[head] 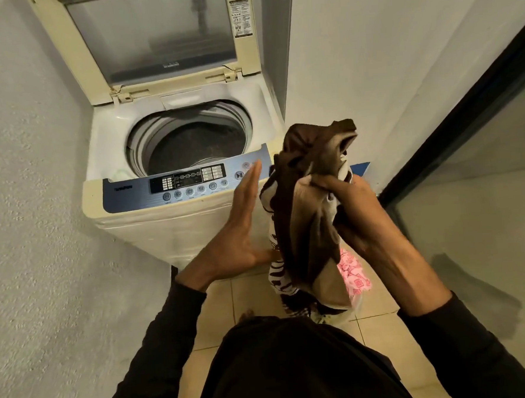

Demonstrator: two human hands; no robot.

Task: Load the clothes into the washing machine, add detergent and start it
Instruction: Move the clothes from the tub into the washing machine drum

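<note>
Now, key relation: the drum opening (189, 135) lies up and to the far left of the clothes bundle (310, 202); the bundle hangs beside the machine's near right corner, outside the tub.
Long axis: the bundle hangs roughly upright, top bunched near the control panel's height, tail trailing down toward the floor.
Right hand (344, 203): clamped on the bundle near its upper part, fingers curled into the brown and cream cloth; it is the carrying hand.
Left hand (244, 218): flat, fingers straight and together, held edge-on just left of the bundle; the fingertips lie in front of the right end of the control panel (186, 185), though whether they touch it I cannot tell.
Nearer hand: the left is closer to the opening, but the right carries the load.
Washing machine (176, 222): top-loader, lid (152, 33) standing up at the far side, so the mouth is clear from above.
In the way: the raised control panel sits between bundle and drum, so the load probably has to lift over it.
Inside the drum: dark, contents unclear.
Around: a pink patterned cloth (353, 273) low behind the bundle, tiled floor (218, 300), white walls on both sides, a dark-framed glass door (468, 167) at right.
</note>
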